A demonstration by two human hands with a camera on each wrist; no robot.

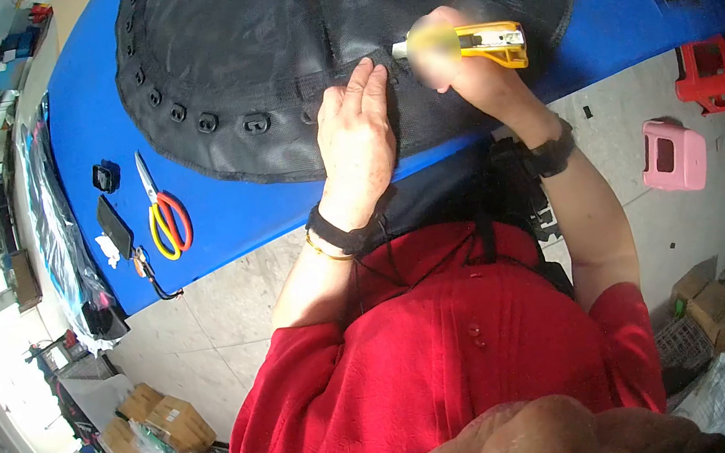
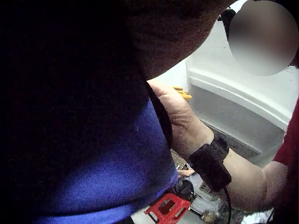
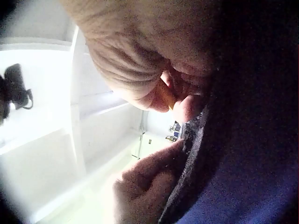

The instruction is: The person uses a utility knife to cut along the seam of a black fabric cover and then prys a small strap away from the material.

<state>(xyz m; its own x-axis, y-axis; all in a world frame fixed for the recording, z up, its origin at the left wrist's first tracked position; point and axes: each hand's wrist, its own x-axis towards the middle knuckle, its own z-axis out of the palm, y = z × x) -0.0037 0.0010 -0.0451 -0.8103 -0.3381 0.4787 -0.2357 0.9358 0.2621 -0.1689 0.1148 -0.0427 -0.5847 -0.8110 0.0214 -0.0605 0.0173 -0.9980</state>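
Note:
My left hand [image 1: 357, 139] lies palm down on a large round piece of black mesh [image 1: 261, 32], its fingers straight and pressing near the seam. Black plastic hooks [image 1: 207, 121] line the mesh's left edge. My right hand [image 1: 482, 85] grips a yellow hand tool [image 1: 494, 41] with metal parts between two yellow bars; I cannot tell its exact kind. The tool's pale tip points left, close to the left fingertips. In the right wrist view, a sliver of the yellow tool [image 3: 167, 94] shows between curled fingers, above the left hand [image 3: 140, 191].
On the blue tabletop [image 1: 222, 214] at left lie scissors [image 1: 164, 213] with red and yellow handles, a small black item [image 1: 105, 176] and a dark flat piece [image 1: 114, 226]. Red [image 1: 712, 75] and pink [image 1: 675, 155] stools stand on the floor at right. Cardboard boxes [image 1: 177, 424] sit lower left.

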